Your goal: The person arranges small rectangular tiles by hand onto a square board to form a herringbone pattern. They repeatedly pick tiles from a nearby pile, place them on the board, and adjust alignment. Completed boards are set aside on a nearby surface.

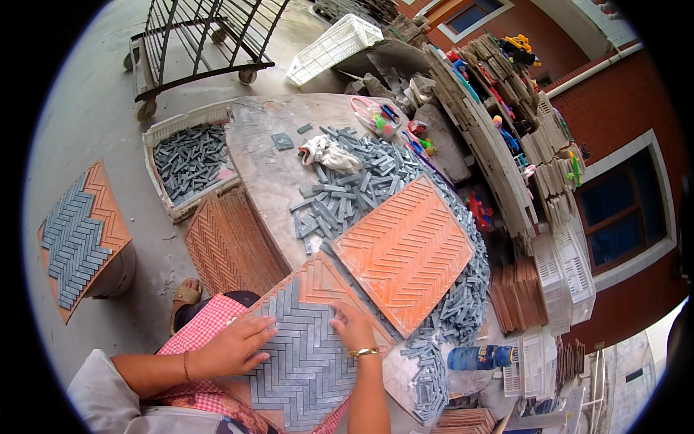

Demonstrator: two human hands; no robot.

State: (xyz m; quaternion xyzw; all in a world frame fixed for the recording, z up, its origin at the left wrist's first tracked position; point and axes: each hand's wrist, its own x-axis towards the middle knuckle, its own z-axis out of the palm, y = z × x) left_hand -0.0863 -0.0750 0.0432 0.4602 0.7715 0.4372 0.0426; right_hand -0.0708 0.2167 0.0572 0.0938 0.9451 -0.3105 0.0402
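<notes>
While the orange herringbone-grooved board (329,282) rests across the lap, mostly covered with slim grey stone-like strips (303,362) laid in a zigzag, its bare grooves lie at the corner pointing toward the tabletop (264,155). The left hand (235,343) rests over the laid strips near the board's left side, its grip apart, fingers spread. The right hand (354,327) bends over the border between strips and bare grooves; thumb and forefinger sit close, but whether that grip is clamped on a strip I cannot tell. The bare corner is just ahead of the right fingertips, so the right hand is the nearer one. The neighbouring laid strips slant in two crossing directions, giving the long axis for each groove.

Beyond, a second orange grooved board (405,253) lies tilted at the tabletop's near side, between the right hand and much of the heap of loose grey strips (361,188). Farther out, a white cloth glove (329,154) lies beside the heap, toward the tabletop's far edge.
</notes>
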